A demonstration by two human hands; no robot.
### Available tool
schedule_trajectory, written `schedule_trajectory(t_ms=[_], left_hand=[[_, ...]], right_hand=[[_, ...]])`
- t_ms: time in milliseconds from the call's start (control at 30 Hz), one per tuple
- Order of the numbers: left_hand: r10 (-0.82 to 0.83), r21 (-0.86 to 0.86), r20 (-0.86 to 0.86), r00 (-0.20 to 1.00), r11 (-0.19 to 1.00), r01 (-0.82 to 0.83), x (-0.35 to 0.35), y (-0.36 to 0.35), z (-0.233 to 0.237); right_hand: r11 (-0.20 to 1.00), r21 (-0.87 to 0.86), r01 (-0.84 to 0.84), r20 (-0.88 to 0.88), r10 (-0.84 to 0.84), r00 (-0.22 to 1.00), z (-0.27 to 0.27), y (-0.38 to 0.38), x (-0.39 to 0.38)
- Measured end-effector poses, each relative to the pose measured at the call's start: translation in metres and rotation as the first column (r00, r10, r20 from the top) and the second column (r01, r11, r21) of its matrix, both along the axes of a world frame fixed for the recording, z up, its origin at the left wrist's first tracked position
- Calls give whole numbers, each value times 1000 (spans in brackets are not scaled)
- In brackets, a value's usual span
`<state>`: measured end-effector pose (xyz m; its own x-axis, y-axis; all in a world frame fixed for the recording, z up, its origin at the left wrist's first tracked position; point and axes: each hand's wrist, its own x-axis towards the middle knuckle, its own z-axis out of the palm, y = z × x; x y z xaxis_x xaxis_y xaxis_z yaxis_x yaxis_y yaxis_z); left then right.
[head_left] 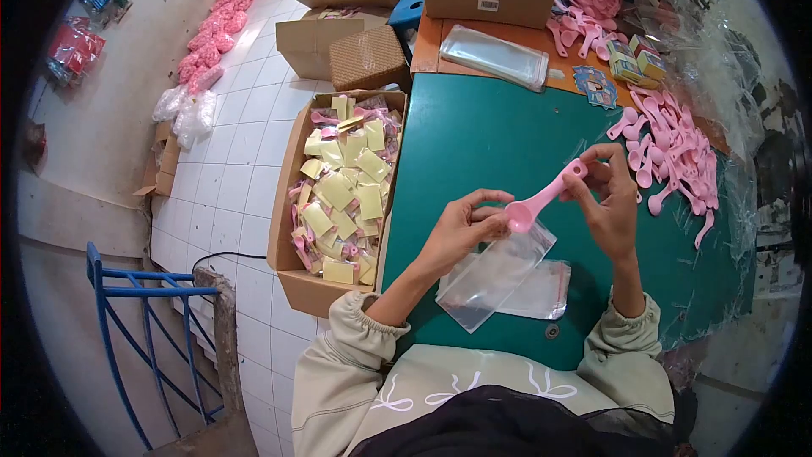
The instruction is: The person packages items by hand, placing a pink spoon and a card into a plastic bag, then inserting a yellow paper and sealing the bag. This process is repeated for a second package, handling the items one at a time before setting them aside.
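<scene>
A pink plastic spoon [545, 196] slants in front of me over the green tabletop. My right hand [607, 203] pinches its handle end, near the hole. The bowl lies at the fingertips of my left hand [468, 228], whose thumb and fingers are closed at the top of a clear plastic bag [499, 279]. That bag hangs tilted just below the spoon's bowl. Under it, a stack of clear bags [545, 292] rests on the table near my body. To the right of my right hand lies a heap of loose pink spoons [677, 152].
At left, a cardboard box [296, 283] holds many packed bags with yellow cards. Along the table's far side are a pack of clear sleeves [495, 55], printed cards [595, 86], small boxes [636, 61] and an open carton [491, 0]. A blue metal frame [152, 288] stands far left.
</scene>
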<state>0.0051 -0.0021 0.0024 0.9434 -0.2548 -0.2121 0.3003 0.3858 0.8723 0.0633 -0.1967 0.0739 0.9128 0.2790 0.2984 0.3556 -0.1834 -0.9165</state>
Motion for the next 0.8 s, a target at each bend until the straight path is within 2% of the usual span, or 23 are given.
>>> schedule_trajectory(t_ms=[200, 300, 400, 500, 600, 700, 800], left_hand=[[-13, 57, 136, 991, 998, 6, -2, -3, -1], [-140, 332, 173, 975, 940, 76, -1, 8, -15], [-120, 226, 175, 977, 971, 79, -1, 12, -12], [-121, 230, 170, 978, 970, 80, 1, 18, 9], [-86, 298, 152, 985, 954, 37, 3, 22, 10], [-11, 197, 228, 974, 980, -34, 1, 20, 20], [84, 6, 100, 991, 996, -85, -4, 22, 29]], right_hand=[[976, -132, -173, -40, 169, 985, -13, 6, 0], [988, -119, -97, 20, 100, 995, -12, 7, -1], [987, -146, -74, 58, 84, 995, -11, 4, -1], [992, -37, -117, 68, 119, 991, -18, 7, -4], [978, -65, -199, 173, 207, 963, -17, 12, -2], [886, -259, -384, 49, 409, 911, 2, 19, 3], [736, -479, -478, 210, 625, 752, 2, 32, 16]])
